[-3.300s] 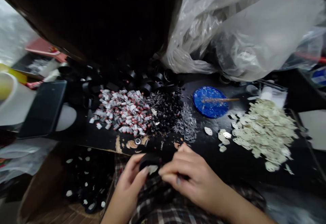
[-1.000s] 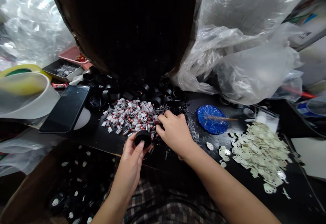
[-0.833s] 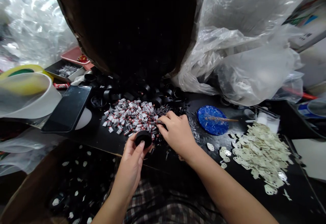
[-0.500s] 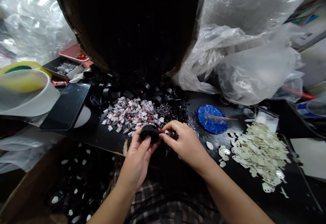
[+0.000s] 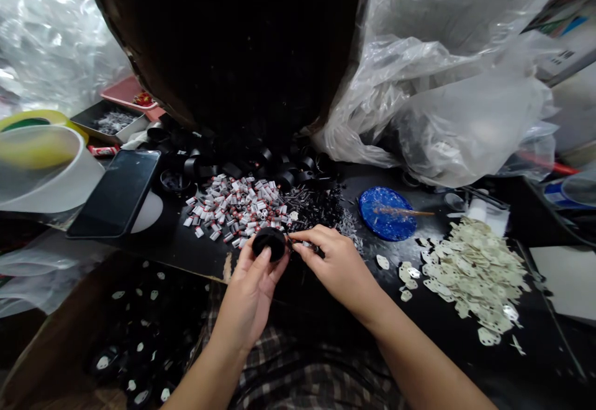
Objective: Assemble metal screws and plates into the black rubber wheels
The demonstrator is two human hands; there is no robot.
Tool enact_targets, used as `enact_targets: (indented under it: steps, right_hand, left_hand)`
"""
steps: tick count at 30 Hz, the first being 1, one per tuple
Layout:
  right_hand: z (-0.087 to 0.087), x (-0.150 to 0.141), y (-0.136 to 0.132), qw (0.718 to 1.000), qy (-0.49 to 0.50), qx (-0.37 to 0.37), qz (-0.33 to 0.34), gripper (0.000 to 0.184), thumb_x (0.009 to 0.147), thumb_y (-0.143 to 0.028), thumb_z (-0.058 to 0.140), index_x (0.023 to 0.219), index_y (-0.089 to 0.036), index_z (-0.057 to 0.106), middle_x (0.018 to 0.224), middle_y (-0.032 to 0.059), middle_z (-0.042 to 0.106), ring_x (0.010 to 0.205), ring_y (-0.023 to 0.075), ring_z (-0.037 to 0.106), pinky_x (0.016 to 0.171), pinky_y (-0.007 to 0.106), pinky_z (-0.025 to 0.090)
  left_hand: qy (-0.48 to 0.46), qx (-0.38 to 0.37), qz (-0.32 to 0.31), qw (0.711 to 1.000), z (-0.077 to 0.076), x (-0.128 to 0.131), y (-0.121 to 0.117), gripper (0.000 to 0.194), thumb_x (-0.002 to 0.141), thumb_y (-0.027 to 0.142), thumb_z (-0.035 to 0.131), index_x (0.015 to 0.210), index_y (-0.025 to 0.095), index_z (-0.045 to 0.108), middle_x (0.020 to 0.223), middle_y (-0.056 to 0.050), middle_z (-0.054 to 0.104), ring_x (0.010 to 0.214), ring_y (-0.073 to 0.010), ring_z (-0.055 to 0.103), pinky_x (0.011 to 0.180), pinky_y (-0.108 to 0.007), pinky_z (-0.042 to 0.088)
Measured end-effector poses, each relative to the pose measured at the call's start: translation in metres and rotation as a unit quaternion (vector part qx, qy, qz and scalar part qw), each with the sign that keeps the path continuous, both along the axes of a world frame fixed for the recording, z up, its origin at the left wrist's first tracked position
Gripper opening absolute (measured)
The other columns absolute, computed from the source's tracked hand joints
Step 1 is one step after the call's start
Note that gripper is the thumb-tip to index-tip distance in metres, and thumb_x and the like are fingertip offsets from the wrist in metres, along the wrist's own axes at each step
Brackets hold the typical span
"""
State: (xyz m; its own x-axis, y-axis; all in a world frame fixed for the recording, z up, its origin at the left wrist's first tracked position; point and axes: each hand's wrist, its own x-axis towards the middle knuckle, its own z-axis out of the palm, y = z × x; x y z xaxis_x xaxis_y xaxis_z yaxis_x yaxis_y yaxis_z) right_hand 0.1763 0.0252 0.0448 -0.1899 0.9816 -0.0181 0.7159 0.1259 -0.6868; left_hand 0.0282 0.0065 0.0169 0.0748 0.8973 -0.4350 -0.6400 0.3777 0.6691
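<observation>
My left hand [image 5: 249, 301] is closed round a short, round black plastic cap [image 5: 269, 245], its hollow side tilted up toward me. At the cap's right edge, my right hand [image 5: 338, 261] pinches something small and dark against or close to its side; the fingers mostly hide it. Just beyond the cap lies a heap of small grey-and-white cylinders with red ends [image 5: 242, 205]. Dark screws and small black pieces [image 5: 321, 204] are spread behind my right hand, with thin grey pins [image 5: 350, 228] beside them.
A blue round lid [image 5: 387, 214] with a wooden stick across it lies right of centre. Farther right is a heap of pale flat plates [image 5: 479, 273]. A phone [image 5: 116, 192] stands left. Below it, a cardboard box [image 5: 60, 348] contains black parts. Plastic bags [image 5: 456, 118] fill the back right.
My hands have come up from my lap to the table's edge. My right hand went to the small parts, then back to the cap's right side. The cap has shifted slightly right.
</observation>
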Motion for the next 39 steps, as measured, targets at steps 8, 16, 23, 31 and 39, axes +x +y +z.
enact_targets:
  steps: [8,16,23,31,39]
  right_hand:
    - [-0.002,-0.002,-0.005,0.998,0.054,-0.014,-0.027,0.022,0.088,-0.019,0.053,0.104,-0.023,0.067,0.097,0.0040,0.068,0.090,0.0176,0.062,0.079,0.031,0.046]
    - [0.002,-0.002,-0.004,0.997,0.051,-0.044,0.027,0.022,0.089,-0.016,0.053,0.103,-0.022,0.068,0.096,0.0030,0.068,0.088,0.0157,0.062,0.078,0.028,0.044]
    - [0.000,-0.007,0.031,0.962,-0.267,0.056,-0.003,0.019,0.091,-0.025,0.049,0.096,-0.016,0.066,0.097,0.0083,0.066,0.085,0.0238,0.062,0.078,0.040,0.036]
    - [-0.001,-0.015,0.042,0.961,-0.269,0.054,0.017,0.014,0.087,-0.021,0.051,0.093,-0.015,0.062,0.096,0.0082,0.065,0.083,0.0238,0.062,0.077,0.038,0.034]
    - [0.002,0.004,0.012,0.989,-0.134,0.028,0.057,0.006,0.089,-0.021,0.056,0.089,-0.020,0.062,0.092,0.0019,0.066,0.084,0.0175,0.060,0.074,0.031,0.035]
  left_hand:
    - [0.026,0.012,0.036,0.999,0.004,-0.001,-0.004,0.025,0.081,0.029,0.064,0.105,0.025,0.060,0.113,-0.004,0.066,0.113,-0.0208,0.058,0.102,-0.042,0.044]
    - [0.064,0.008,0.006,0.998,-0.006,-0.001,-0.013,0.027,0.078,0.031,0.067,0.105,0.027,0.062,0.111,-0.001,0.065,0.106,-0.0189,0.061,0.096,-0.038,0.049]
    - [0.073,0.016,0.046,0.996,-0.016,0.002,-0.007,0.021,0.081,0.030,0.063,0.102,0.025,0.060,0.110,-0.002,0.063,0.106,-0.0189,0.060,0.097,-0.040,0.048]
    - [0.042,0.018,0.052,0.998,-0.019,0.003,-0.007,0.024,0.083,0.027,0.063,0.106,0.024,0.060,0.115,-0.003,0.062,0.109,-0.0176,0.057,0.097,-0.035,0.049]
    - [-0.062,0.028,0.053,0.996,0.002,0.006,0.011,0.014,0.085,0.022,0.060,0.098,0.023,0.062,0.101,-0.002,0.069,0.099,-0.0186,0.065,0.098,-0.042,0.046]
